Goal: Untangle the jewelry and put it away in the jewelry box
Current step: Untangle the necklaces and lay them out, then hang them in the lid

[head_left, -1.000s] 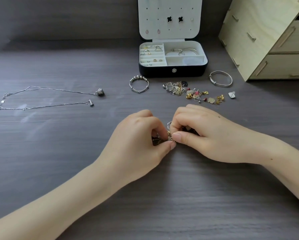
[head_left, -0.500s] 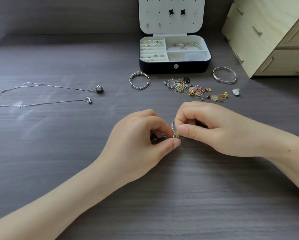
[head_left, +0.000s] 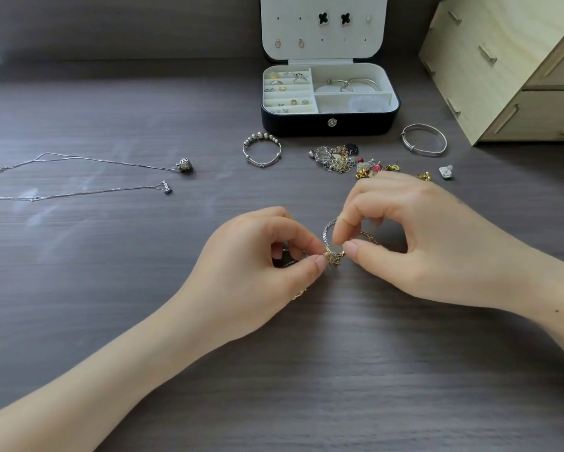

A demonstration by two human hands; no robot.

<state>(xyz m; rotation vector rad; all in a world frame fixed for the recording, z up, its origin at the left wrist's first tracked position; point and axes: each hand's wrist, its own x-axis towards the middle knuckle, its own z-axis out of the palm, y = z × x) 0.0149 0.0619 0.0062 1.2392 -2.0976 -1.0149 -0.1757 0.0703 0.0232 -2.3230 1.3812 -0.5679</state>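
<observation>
A small knot of silver and gold chains (head_left: 332, 254) hangs between my two hands just above the dark table. My left hand (head_left: 258, 272) pinches it from the left with thumb and forefinger. My right hand (head_left: 414, 239) pinches it from the right, and a silver chain loops up behind its fingers. The black jewelry box (head_left: 329, 123) stands open at the back, with rings in its left slots and a bangle in its right compartment. A tangled pile of chains and charms (head_left: 339, 159) lies in front of the box.
Two silver necklaces (head_left: 78, 177) lie stretched out at the left. A beaded bangle (head_left: 261, 149) and a plain silver bangle (head_left: 423, 144) lie in front of the box. Loose gold earrings (head_left: 424, 176) sit behind my right hand. A wooden drawer unit (head_left: 509, 66) stands at the back right.
Both hands have lifted slightly and drawn a little apart, so the knot and a loop of silver chain show between the fingertips. The view has shifted slightly.
</observation>
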